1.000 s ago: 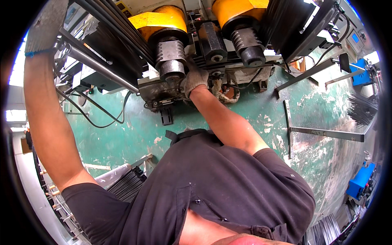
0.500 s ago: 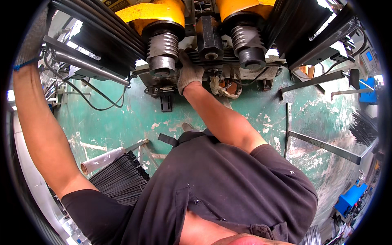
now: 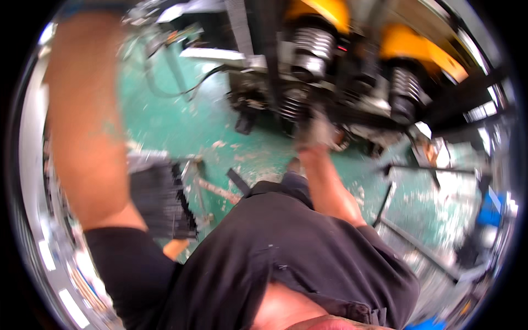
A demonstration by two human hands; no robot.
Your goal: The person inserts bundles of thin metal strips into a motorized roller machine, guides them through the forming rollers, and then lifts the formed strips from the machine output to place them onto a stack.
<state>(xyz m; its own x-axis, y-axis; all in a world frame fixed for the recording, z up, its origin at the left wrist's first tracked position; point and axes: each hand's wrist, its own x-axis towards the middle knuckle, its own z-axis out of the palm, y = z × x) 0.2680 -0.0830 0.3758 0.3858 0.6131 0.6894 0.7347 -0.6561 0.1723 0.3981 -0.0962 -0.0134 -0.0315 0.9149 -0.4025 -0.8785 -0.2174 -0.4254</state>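
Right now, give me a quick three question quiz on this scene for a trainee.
1. True or false: the right hand wears a light work glove.
2. What colour are the covers above the machine's ribbed rollers? A) yellow B) red C) blue
3. Fill in: the floor is painted ____.

Key: 1 true; 2 A; 3 green. The left hand reaches up out of view, so nothing is asked about it.
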